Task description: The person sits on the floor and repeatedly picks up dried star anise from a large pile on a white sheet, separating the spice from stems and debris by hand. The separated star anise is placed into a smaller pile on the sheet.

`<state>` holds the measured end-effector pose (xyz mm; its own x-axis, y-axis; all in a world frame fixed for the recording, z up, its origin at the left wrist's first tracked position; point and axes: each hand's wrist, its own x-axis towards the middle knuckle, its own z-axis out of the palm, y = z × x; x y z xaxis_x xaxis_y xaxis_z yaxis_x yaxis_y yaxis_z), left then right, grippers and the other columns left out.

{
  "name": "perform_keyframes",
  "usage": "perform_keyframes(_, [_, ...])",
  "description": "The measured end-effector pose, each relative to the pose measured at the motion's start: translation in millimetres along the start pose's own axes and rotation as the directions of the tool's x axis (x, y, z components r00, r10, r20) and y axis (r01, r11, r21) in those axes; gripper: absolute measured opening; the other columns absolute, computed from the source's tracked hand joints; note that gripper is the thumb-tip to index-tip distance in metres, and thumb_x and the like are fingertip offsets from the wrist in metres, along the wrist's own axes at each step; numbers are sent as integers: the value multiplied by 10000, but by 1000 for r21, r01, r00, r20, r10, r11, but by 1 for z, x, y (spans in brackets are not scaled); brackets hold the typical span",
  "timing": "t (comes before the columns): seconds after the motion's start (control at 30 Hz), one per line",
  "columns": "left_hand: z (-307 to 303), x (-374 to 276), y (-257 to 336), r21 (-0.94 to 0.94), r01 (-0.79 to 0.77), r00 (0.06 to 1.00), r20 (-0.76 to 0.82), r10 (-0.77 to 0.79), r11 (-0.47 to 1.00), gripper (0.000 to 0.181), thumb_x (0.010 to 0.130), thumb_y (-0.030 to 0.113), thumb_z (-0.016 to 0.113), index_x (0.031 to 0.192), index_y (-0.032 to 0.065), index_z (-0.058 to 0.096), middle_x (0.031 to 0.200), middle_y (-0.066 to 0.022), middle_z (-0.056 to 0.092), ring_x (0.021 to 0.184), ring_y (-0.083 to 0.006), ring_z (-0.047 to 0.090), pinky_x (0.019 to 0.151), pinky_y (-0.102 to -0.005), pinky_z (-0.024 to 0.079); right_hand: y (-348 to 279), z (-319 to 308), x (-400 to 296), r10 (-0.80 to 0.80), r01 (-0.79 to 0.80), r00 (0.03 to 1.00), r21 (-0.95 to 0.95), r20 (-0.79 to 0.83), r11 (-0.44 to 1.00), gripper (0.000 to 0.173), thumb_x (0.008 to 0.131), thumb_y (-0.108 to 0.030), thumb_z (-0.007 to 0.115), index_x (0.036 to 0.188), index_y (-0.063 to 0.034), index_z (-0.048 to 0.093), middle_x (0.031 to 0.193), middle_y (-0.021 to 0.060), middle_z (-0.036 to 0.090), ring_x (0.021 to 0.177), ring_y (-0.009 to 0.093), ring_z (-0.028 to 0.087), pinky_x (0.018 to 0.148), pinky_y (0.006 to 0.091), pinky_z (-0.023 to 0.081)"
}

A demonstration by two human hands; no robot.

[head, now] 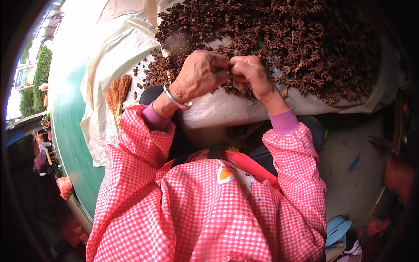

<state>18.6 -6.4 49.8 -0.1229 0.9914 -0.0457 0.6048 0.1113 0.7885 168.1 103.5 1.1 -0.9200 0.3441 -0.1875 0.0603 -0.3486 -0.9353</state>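
A large heap of dried star anise (294, 49) is spread over a pale plastic sheet (212, 109) in front of me. My left hand (204, 73) and my right hand (250, 73) meet above the near edge of the heap, fingertips pinched together. Between them shows a small brown piece (230, 66), mostly hidden by the fingers; it looks like star anise. A bracelet (175, 98) circles my left wrist. Both forearms are in red checked sleeves with purple cuffs.
A straw hand broom (118, 93) lies on the sheet to the left, near some scattered small pieces. Further left is a green surface (73, 131). A light blue plastic item (337, 229) and a red object (397, 180) stand on the right.
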Motion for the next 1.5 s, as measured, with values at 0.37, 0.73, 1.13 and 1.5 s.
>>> perform_keyframes(0.37, [7, -23, 19, -52, -168, 618, 772, 147, 984, 191, 844, 266, 646, 834, 89, 717, 728, -151, 658, 682, -306, 666, 577, -411, 508, -16, -19, -12, 59, -94, 977, -169, -205, 981, 194, 938, -198, 577, 982, -25, 653, 714, 26, 641, 638, 106, 643, 539, 225, 479])
perform_keyframes(0.73, [2, 99, -91, 805, -295, 866, -3, 500, 515, 139, 815, 148, 619, 933, 159, 692, 985, -16, 601, 1012, -195, 556, 887, -414, 379, 7, -16, 8, -529, -104, 786, -913, -319, 395, 417, 864, -94, 662, 1270, -90, 565, 669, 162, 639, 590, 338, 638, 584, 404, 513])
perform_keyframes(1.13, [-5, 26, -40, 368, 169, 923, -383, -16, 914, 172, 909, 195, 627, 965, 45, 689, 789, -173, 683, 715, -334, 686, 630, -415, 534, 6, 13, 5, -640, 200, 768, -940, -25, 277, 104, 831, -64, 633, 740, -31, 594, 621, 141, 609, 550, 285, 627, 491, 345, 469])
perform_keyframes(1.5, [12, 102, -69, 826, -399, 916, 342, 209, 398, 84, 731, 99, 620, 703, 166, 662, 802, -44, 666, 816, -216, 639, 859, -427, 385, -19, -26, -1, 135, -124, 991, -405, -3, 906, 174, 861, -178, 674, 829, -10, 702, 697, 54, 674, 595, 102, 612, 542, 260, 492])
